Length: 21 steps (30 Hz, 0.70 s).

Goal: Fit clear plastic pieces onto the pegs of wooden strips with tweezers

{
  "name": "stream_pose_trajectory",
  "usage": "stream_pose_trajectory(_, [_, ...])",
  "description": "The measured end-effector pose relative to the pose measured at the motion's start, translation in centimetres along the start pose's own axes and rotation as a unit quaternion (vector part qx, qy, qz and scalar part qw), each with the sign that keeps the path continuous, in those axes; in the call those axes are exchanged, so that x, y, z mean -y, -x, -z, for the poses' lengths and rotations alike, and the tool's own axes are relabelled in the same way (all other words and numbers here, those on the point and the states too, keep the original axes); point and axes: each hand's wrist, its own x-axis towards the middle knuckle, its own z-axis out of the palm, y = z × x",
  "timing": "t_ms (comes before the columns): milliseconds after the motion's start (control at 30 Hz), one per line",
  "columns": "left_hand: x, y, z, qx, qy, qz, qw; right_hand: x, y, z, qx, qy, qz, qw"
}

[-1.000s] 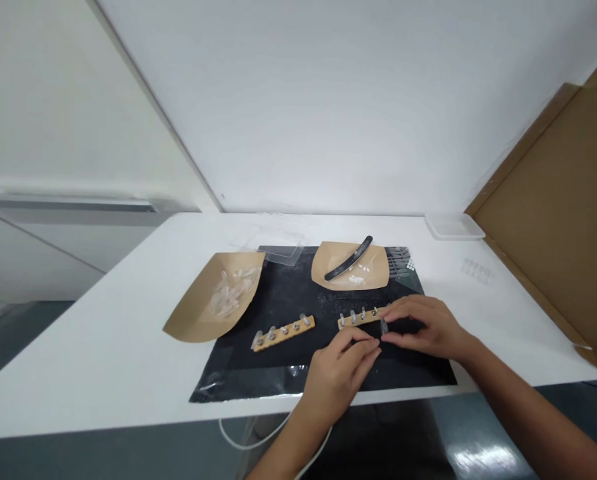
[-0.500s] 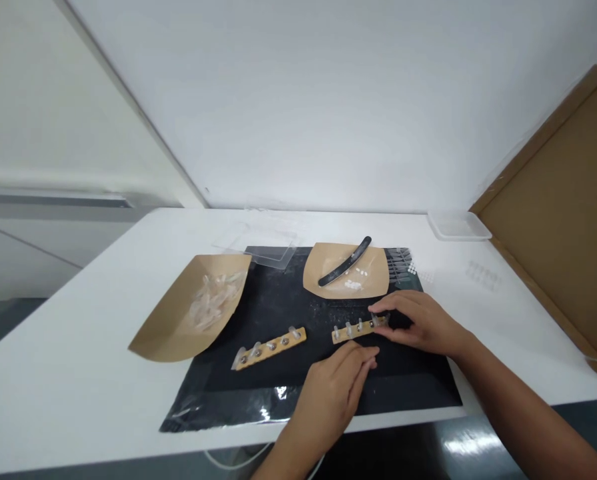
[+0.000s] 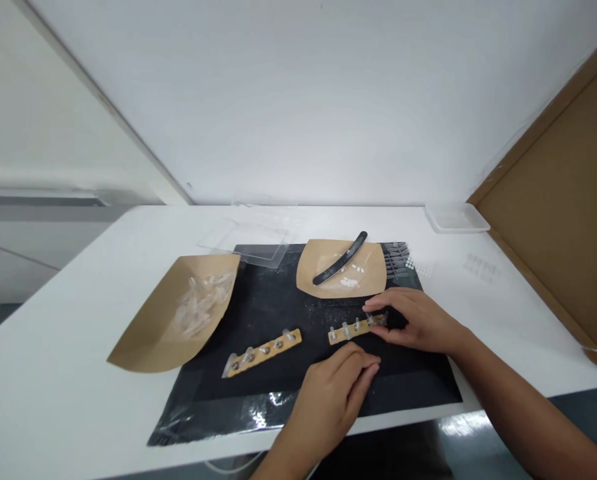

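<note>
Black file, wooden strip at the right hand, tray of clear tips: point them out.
Black file (image 3: 339,260): head view, middle of its body.
Wooden strip (image 3: 351,331): head view, bare wood between pegs.
Tray of clear tips (image 3: 148,340): head view, bare brown front wall.

White table (image 3: 78,373) against plain white wall (image 3: 298,100)

Open room on white table (image 3: 53,393) at front left — walled at right by cardboard sheet (image 3: 558,220). Bare black mat (image 3: 298,310) between left strip (image 3: 262,351) and right strip (image 3: 351,329); paper tray (image 3: 143,340) and paper dish (image 3: 368,267) crowding behind.
</note>
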Motion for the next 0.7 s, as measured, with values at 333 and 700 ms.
stream_pose_trajectory(333, [-0.06,0.11,-0.05,0.018,0.01,0.029,0.999,-0.3,0.13,-0.19,-0.01,-0.003,0.001,1.0])
stream_pose_trajectory(700, [-0.26,0.29,-0.02,0.02,-0.001,0.032,0.999,-0.27,0.28,-0.08,-0.011,0.009,0.006,1.0])
